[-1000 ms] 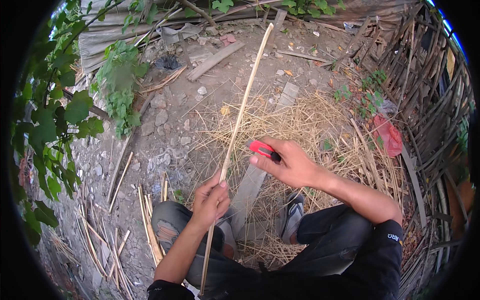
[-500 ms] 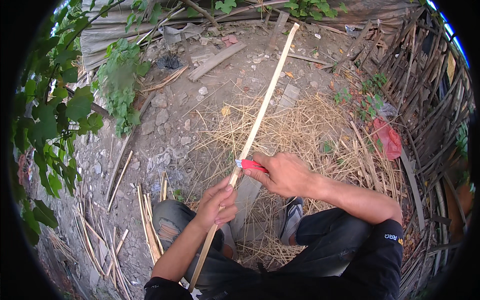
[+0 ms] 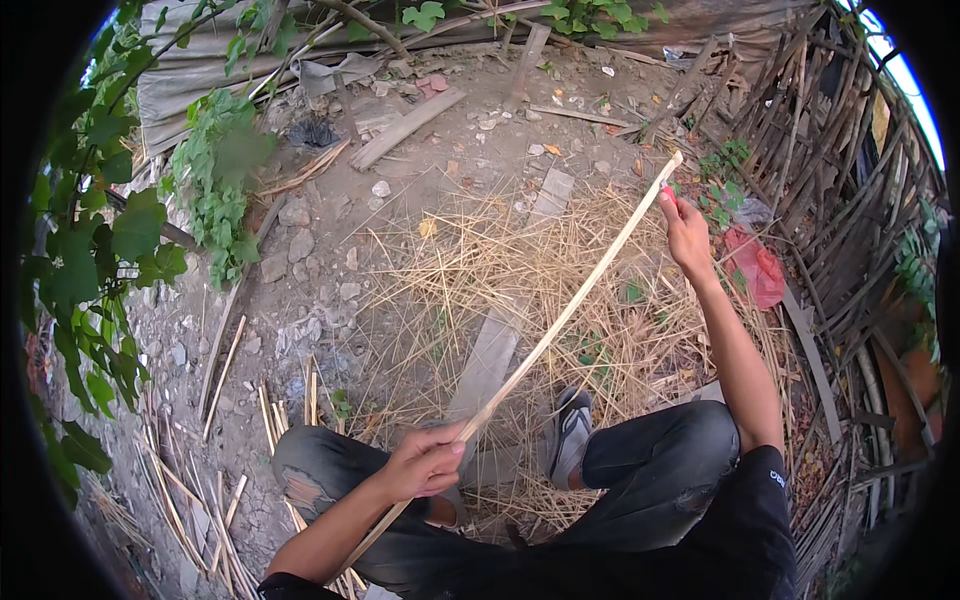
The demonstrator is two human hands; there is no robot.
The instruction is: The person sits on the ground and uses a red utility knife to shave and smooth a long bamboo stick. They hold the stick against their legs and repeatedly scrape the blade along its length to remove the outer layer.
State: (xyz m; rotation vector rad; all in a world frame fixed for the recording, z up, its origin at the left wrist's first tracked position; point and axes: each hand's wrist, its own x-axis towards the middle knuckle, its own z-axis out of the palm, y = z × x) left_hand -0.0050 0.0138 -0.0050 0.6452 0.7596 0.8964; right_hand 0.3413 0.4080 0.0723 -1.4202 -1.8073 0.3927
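Observation:
A long pale wooden strip (image 3: pixel 570 315) runs slantwise from my lap up to the far right. My left hand (image 3: pixel 428 462) is closed around its lower part, near my left knee. Close to the strip's far end, my right hand (image 3: pixel 687 235) is wrapped around a red utility knife (image 3: pixel 670 194). Only a bit of the knife's red body shows beside the thumb; its blade is hard to make out and I cannot tell whether it touches the wood.
Thin shavings (image 3: pixel 450 260) cover the ground ahead, around a grey plank (image 3: pixel 490 360). Split strips (image 3: pixel 220 520) lie at the left. A red plastic bag (image 3: pixel 755 265) rests by the stick fence (image 3: pixel 850 170) at the right. Leafy branches (image 3: pixel 90 240) hang at the left.
My right hand with the knife has moved from the strip's middle out to its far end, the arm stretching. The strip has swung to the right; my left hand still grips it.

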